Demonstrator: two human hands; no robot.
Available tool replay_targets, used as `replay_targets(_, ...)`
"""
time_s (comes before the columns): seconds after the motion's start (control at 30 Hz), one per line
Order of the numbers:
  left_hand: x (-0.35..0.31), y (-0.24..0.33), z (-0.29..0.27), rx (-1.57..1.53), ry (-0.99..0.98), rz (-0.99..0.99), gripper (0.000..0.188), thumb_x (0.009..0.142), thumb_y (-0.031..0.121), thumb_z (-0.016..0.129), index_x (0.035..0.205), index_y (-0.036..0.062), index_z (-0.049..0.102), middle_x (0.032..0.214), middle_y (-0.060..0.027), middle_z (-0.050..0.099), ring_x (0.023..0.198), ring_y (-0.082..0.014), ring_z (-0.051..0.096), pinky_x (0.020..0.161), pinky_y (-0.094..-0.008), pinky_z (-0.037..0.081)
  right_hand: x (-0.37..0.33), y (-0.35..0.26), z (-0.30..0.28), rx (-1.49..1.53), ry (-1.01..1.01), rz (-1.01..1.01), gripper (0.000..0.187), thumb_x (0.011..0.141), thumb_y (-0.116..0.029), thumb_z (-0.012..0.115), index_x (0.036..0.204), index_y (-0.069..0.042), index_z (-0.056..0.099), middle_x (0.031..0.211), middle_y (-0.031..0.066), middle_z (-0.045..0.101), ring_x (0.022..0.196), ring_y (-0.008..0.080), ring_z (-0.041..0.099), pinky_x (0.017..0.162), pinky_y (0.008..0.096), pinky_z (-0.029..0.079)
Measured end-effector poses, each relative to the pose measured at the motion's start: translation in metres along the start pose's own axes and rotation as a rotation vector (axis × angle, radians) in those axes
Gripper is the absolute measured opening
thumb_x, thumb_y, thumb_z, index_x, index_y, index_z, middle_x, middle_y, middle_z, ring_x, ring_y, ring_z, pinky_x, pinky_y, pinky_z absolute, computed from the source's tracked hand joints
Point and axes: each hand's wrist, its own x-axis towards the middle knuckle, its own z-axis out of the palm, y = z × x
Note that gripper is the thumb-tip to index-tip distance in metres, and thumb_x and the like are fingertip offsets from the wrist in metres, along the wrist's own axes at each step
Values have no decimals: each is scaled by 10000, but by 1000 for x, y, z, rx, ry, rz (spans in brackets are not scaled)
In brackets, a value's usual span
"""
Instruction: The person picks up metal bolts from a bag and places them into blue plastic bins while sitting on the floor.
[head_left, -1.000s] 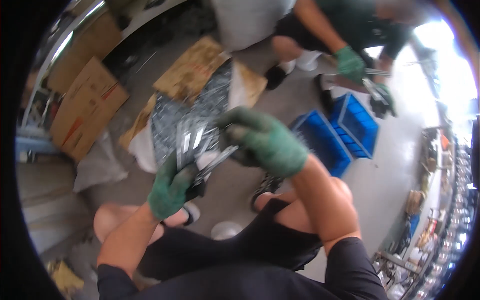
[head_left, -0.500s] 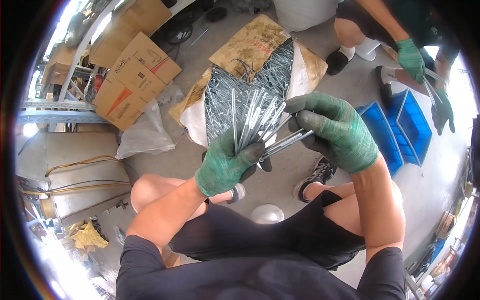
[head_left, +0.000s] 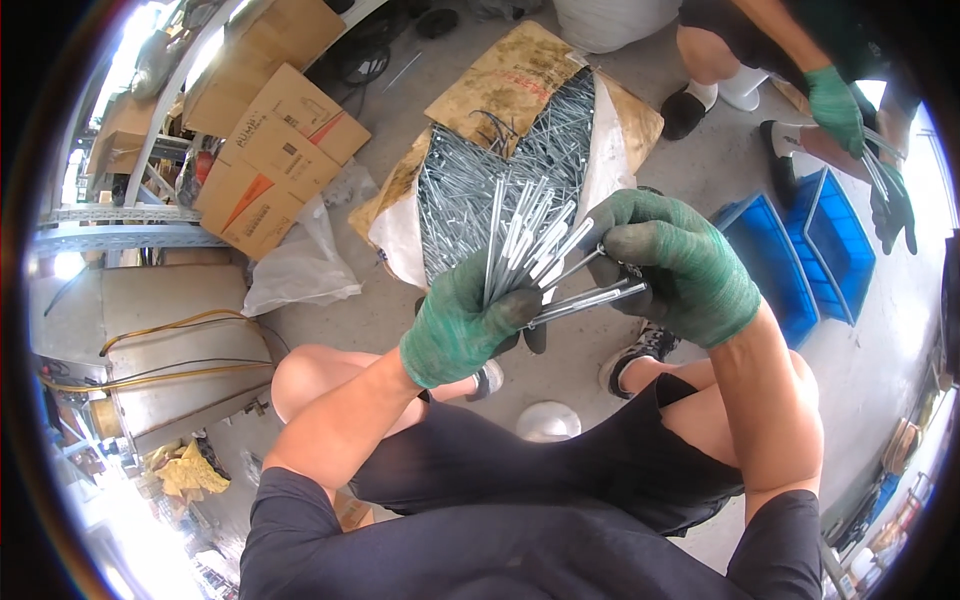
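My left hand, in a green glove with dark fingers, is closed around a fanned bundle of thin silver metal rods. Most of them point away from me, and a few stick out to the right. My right hand, gloved alike, pinches the end of one rod between thumb and forefinger. Its other fingers curl beside the tips of the rods lying lower, and whether they touch these is hard to tell. Beyond both hands lies a large heap of similar rods in an opened, stained brown-and-white sack.
Two blue plastic bins stand at the right. Behind them a co-worker's green-gloved hands hold several rods. Cardboard boxes, a clear plastic bag and metal shelving line the left. A white round object sits between my legs.
The whole view has shifted slightly to the right. The rods in my left hand lean more to the right, while my right hand keeps its pinch near their ends.
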Motion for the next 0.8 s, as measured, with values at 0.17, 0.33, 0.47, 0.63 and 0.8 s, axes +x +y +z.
replay_targets(0.17, -2, 4, 1, -53, -22, -7, 281, 983, 290, 694, 1094, 37, 640, 759, -4, 660, 627, -53, 536, 540, -236, 430, 1, 4, -1, -35, -7, -35, 290, 892, -207, 659, 1119, -28, 686, 826, 0, 602, 642, 61, 500, 540, 197, 370)
replay_targets(0.33, -2, 3, 1, -35, -54, -38, 235, 996, 270, 670, 1060, 46, 648, 756, 1, 652, 633, -56, 540, 548, -238, 433, 1, -4, -3, -120, 162, -45, 269, 907, -156, 582, 1133, -27, 649, 866, 14, 622, 640, 65, 521, 534, 199, 392)
replay_targets(0.47, -5, 5, 3, -90, -48, -63, 222, 1010, 260, 643, 1082, 50, 629, 791, -7, 624, 647, -88, 566, 560, -259, 454, -3, -9, -7, -67, 114, -90, 236, 937, -72, 487, 1122, -23, 627, 946, 47, 659, 676, 65, 578, 533, 201, 429)
replay_targets(0.63, -6, 13, 9, -263, -10, -149, 227, 1019, 249, 620, 1120, 49, 585, 852, -29, 581, 677, -136, 604, 570, -281, 476, -7, -13, -6, -130, 111, -99, 233, 984, -91, 503, 1170, -11, 620, 954, 52, 668, 671, 64, 570, 522, 194, 419)
replay_targets(0.8, -5, 11, 9, -173, -30, -124, 295, 1028, 266, 573, 1179, 13, 595, 841, -13, 603, 685, -67, 526, 582, -233, 426, -10, -19, -3, -196, 81, -110, 242, 1003, -132, 554, 1203, -8, 614, 938, 59, 680, 666, 64, 564, 545, 193, 447)
